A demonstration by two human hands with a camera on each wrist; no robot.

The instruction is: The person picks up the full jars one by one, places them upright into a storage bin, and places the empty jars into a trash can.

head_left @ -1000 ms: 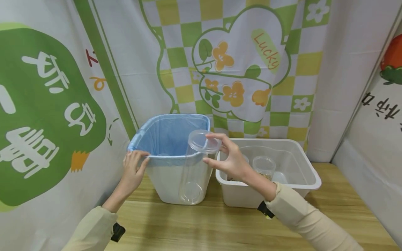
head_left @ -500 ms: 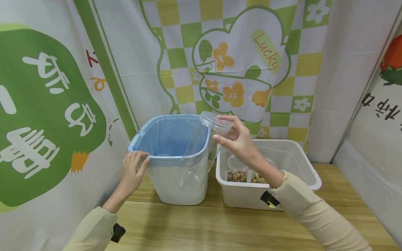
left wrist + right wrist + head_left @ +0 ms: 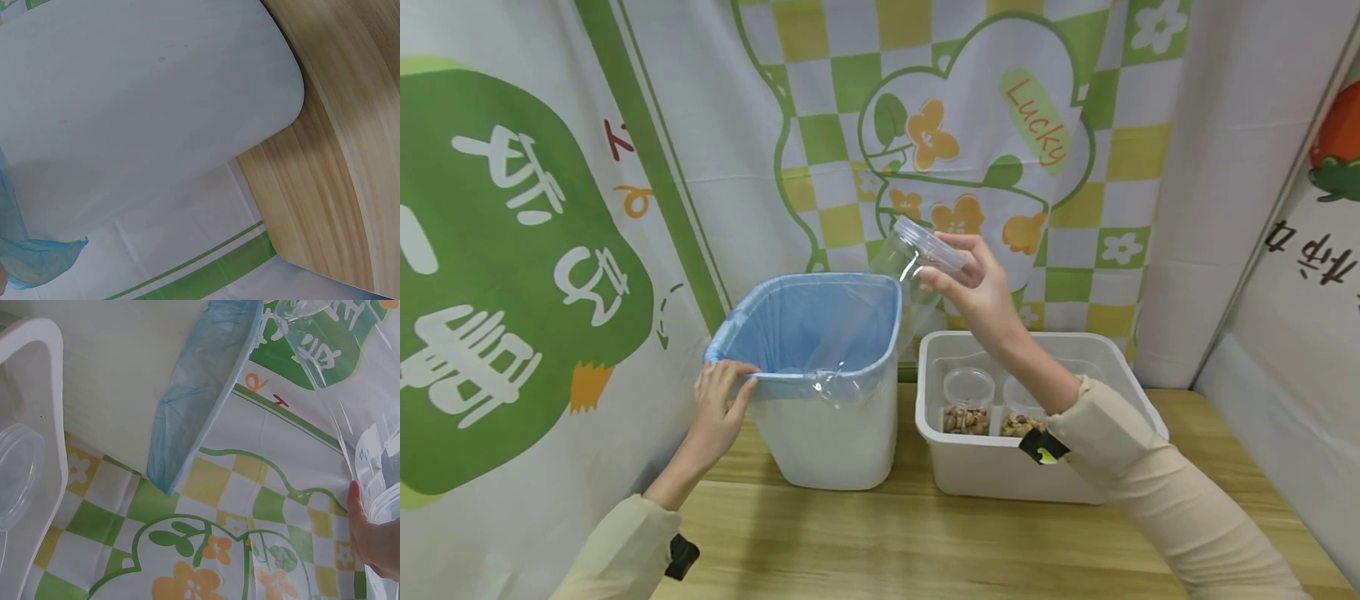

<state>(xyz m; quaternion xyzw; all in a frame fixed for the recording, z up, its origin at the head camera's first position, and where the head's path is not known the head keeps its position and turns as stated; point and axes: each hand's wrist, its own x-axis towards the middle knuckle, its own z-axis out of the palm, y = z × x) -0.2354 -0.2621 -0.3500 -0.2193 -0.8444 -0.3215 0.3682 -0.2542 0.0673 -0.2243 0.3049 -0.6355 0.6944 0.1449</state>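
My right hand [image 3: 981, 287] grips a tall clear plastic jar [image 3: 902, 258] near its lidded end. The jar is tilted, its lid up to the right and its base just above the front rim of the trash bin [image 3: 827, 442]. I see no contents in it. A blue bin liner [image 3: 865, 321] is folded over the bin's rim. At the bin's front left corner, my left hand [image 3: 718, 408] holds the rim and liner. In the right wrist view, the jar [image 3: 331, 394] slants along the right side, with part of the right hand [image 3: 378, 544] against it.
To the bin's right stands a white plastic tub [image 3: 1037, 475]. Inside are two clear lidded jars, one with brown nuts [image 3: 966, 421] and another with paler pieces [image 3: 1018, 427]. Printed cloth [image 3: 820, 150] hangs behind the wooden table [image 3: 850, 542].
The right hand has raised the jar and moved slightly right. The jar has gone from nearly upright in front of the bin to tilted, its base rising to rim height. The left hand stays put.
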